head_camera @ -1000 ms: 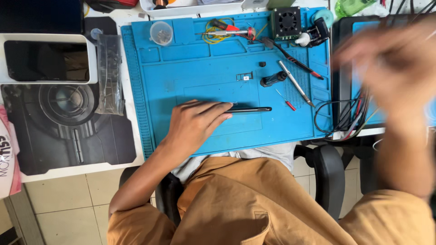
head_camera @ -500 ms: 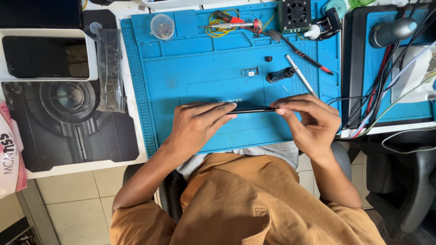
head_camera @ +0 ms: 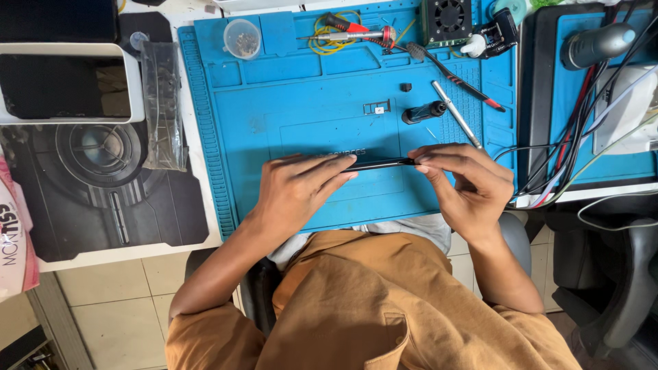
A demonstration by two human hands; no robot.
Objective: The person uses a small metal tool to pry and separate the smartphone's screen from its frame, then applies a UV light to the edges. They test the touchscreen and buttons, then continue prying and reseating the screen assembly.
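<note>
1. The right hand (head_camera: pixel 466 188), raised and blurred at the bench's right side a second ago, is now set on the thin black device (head_camera: pixel 380 164); its fingertips are pinched on the right end.
2. The left hand (head_camera: pixel 301 188) is unchanged: fingers pressed together, laid flat along the device's left end.
3. The device is held edge-on over the blue work mat (head_camera: pixel 274 109), so two-handed handling is judged under way.
</note>
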